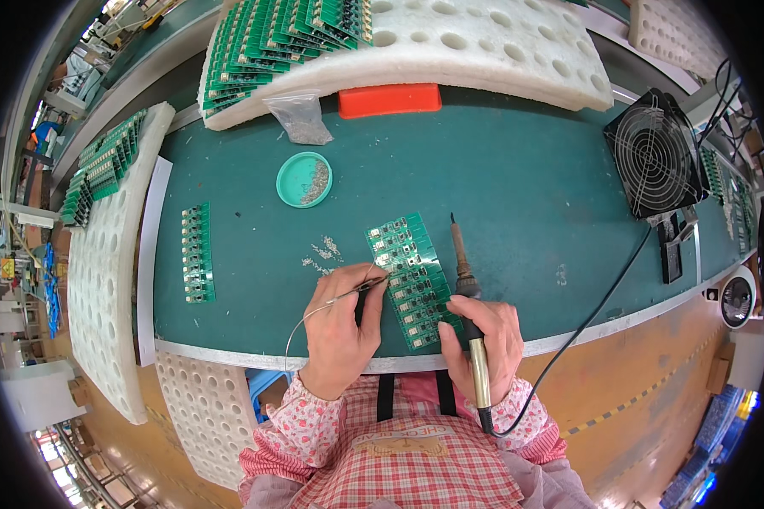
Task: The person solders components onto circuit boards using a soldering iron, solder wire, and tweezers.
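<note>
A green circuit board [418, 293] with rows of small white and dark parts lies at a slant on the green bench. My left hand [339, 318] is closed at the board's left edge, pinching a thin silvery solder wire [301, 324] that curves down past the wrist. Something dark shows between thumb and forefinger; I cannot make it out. My right hand [491, 335] grips a soldering iron [477, 339] just right of the board, its tip pointing away from me and clear of the board. Tiny loose parts [324, 253] are scattered beyond my left hand.
A narrow board [197, 254] lies at left. Farther back are a turquoise dish [283, 188] of small parts, a plastic bag [301, 119], a red tray [389, 100] and a foam rack [484, 51] holding boards. A black fan [654, 153] stands right; the iron's cord [590, 318] trails nearby.
</note>
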The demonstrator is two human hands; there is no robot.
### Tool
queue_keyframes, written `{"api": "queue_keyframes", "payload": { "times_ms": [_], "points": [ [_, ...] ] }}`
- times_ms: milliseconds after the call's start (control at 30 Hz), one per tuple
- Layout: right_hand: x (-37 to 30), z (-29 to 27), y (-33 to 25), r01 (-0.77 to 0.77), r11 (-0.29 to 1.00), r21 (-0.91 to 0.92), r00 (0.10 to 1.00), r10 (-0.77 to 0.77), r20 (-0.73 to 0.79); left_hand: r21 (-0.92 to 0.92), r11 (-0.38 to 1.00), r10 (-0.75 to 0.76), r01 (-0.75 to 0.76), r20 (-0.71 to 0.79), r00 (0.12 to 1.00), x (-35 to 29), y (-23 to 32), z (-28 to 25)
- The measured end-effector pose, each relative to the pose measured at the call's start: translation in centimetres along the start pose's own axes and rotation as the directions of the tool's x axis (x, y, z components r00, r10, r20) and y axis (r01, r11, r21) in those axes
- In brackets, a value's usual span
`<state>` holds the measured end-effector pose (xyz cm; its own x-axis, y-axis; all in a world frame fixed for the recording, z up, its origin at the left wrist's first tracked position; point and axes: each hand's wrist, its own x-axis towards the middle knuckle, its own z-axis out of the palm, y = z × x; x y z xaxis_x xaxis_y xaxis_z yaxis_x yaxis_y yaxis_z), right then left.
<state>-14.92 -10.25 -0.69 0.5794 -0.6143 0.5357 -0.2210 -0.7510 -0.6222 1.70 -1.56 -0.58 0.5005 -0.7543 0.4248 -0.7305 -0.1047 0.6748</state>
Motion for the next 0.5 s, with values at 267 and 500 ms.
{"api": "queue_keyframes", "payload": {
  "times_ms": [267,500],
  "points": [
    [0.00,-0.48,-0.14,-0.056,0.986,0.156,0.998,0.057,-0.003,0.000,1.000,-0.007,0.007,0.002,1.000,0.03,0.06,-0.03],
    [-0.44,-0.56,0.42,-0.013,0.780,0.626,0.969,0.165,-0.186,-0.009,1.000,-0.007,0.007,0.007,1.000,0.04,0.11,-0.12]
  ]
}}
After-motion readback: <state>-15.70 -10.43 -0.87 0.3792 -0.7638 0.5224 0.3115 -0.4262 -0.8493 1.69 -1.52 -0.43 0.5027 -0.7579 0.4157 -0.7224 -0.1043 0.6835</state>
